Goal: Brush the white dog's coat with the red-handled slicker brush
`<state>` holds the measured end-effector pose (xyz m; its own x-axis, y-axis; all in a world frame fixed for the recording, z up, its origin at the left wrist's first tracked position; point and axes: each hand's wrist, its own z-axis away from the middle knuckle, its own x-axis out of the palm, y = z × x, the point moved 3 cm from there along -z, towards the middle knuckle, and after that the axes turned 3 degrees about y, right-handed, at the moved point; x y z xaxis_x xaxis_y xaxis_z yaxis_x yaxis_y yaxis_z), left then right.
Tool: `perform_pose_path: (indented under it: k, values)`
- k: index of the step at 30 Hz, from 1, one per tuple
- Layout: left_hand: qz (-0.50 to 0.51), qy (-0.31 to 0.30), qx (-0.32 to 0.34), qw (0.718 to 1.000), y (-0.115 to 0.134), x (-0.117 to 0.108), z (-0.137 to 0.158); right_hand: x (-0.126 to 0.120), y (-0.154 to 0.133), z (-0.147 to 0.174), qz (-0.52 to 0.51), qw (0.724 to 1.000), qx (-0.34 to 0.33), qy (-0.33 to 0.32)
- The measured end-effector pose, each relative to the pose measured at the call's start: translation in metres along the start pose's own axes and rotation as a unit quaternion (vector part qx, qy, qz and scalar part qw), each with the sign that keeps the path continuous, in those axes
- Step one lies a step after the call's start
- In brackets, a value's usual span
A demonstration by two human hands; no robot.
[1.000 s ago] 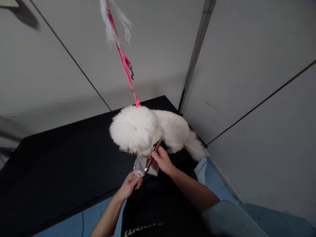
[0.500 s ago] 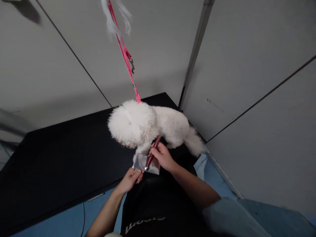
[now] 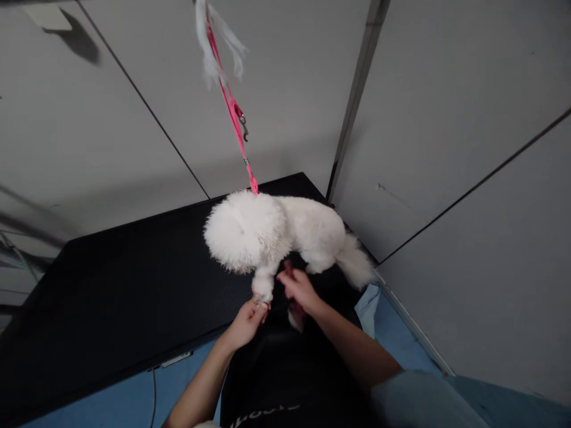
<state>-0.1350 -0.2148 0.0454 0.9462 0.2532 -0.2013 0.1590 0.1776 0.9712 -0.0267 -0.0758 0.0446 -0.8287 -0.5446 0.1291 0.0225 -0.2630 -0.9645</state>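
A white fluffy dog stands on the black grooming table, its rounded head turned to the left. My left hand is closed around the end of the dog's front leg, which is stretched toward me. A small shiny bit shows at the fingertips, too small to name. To the right of that leg, my right hand grips a slim dark red tool. Motion blurs this tool, and its pale lower end sticks out under the hand, apart from the paw.
A pink leash with a metal clip runs up from the dog's neck, white strands hanging at its top. Grey wall panels close in behind and to the right. A black apron covers my front, above a blue floor.
The shiny grey sheet-like piece between my hands is gone from view. My left hand now has the paw at its fingers. My right hand has shifted slightly right and down with the tool.
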Motion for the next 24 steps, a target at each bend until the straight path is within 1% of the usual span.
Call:
perform_pose_path:
  k: [1,2,3,5,7,8,9,10,11,12,13,14,15,16,17,18,19,20,21,22,24]
  values:
    - [-0.029,-0.001,0.010,1.000,0.003,0.002,-0.002,0.007,0.007,0.006,0.018,0.998,0.013,-0.064]
    - [-0.067,-0.007,0.022,0.997,0.007,0.003,-0.005,0.014,0.012,0.011,0.023,0.994,0.017,-0.102]
    - [-0.110,-0.015,0.035,0.993,0.011,0.003,-0.007,0.018,0.014,0.013,0.016,0.994,0.012,-0.110]
    - [-0.193,-0.006,0.062,0.979,0.019,-0.003,-0.015,0.023,0.011,0.013,0.006,0.997,-0.013,-0.076]
    - [-0.270,0.047,0.094,0.957,0.031,-0.015,-0.027,0.026,0.003,0.011,0.041,0.997,-0.041,-0.054]
    - [-0.303,0.076,0.113,0.943,0.038,-0.022,-0.034,0.027,-0.002,0.013,0.071,0.994,-0.058,-0.063]
    - [-0.334,0.089,0.130,0.929,0.044,-0.027,-0.042,0.028,-0.006,0.016,0.098,0.989,-0.074,-0.076]
    - [-0.354,0.069,0.147,0.921,0.049,-0.029,-0.051,0.029,-0.009,0.022,0.115,0.986,-0.088,-0.087]
    - [-0.354,0.030,0.166,0.920,0.053,-0.030,-0.058,0.029,-0.009,0.031,0.116,0.984,-0.093,-0.095]
    - [-0.332,-0.012,0.183,0.925,0.056,-0.028,-0.064,0.028,-0.006,0.042,0.102,0.986,-0.085,-0.103]
    - [-0.289,-0.031,0.196,0.936,0.058,-0.028,-0.068,0.026,0.000,0.054,0.084,0.988,-0.062,-0.113]
    - [-0.229,-0.013,0.200,0.953,0.058,-0.029,-0.071,0.022,0.008,0.067,0.069,0.989,-0.031,-0.126]
    - [-0.154,0.043,0.191,0.968,0.057,-0.032,-0.071,0.018,0.018,0.081,0.066,0.987,0.003,-0.148]
    - [-0.064,0.125,0.172,0.975,0.055,-0.035,-0.070,0.014,0.029,0.093,0.075,0.981,0.034,-0.174]
    - [0.034,0.210,0.144,0.966,0.050,-0.039,-0.065,0.010,0.038,0.102,0.095,0.973,0.054,-0.201]
    - [0.134,0.270,0.115,0.946,0.046,-0.039,-0.060,0.007,0.044,0.108,0.108,0.967,0.066,-0.223]
    - [0.224,0.300,0.089,0.923,0.043,-0.037,-0.053,0.006,0.046,0.109,0.101,0.964,0.069,-0.234]
    - [0.297,0.306,0.064,0.902,0.041,-0.033,-0.047,0.008,0.043,0.105,0.070,0.968,0.064,-0.232]
    - [0.353,0.295,0.043,0.887,0.042,-0.028,-0.041,0.012,0.035,0.097,0.018,0.975,0.050,-0.215]
    - [0.390,0.284,0.024,0.876,0.045,-0.023,-0.035,0.017,0.024,0.085,-0.048,0.982,0.026,-0.180]
    - [0.433,0.278,0.007,0.857,0.054,-0.015,-0.024,0.027,-0.004,0.054,-0.175,0.980,-0.045,-0.080]
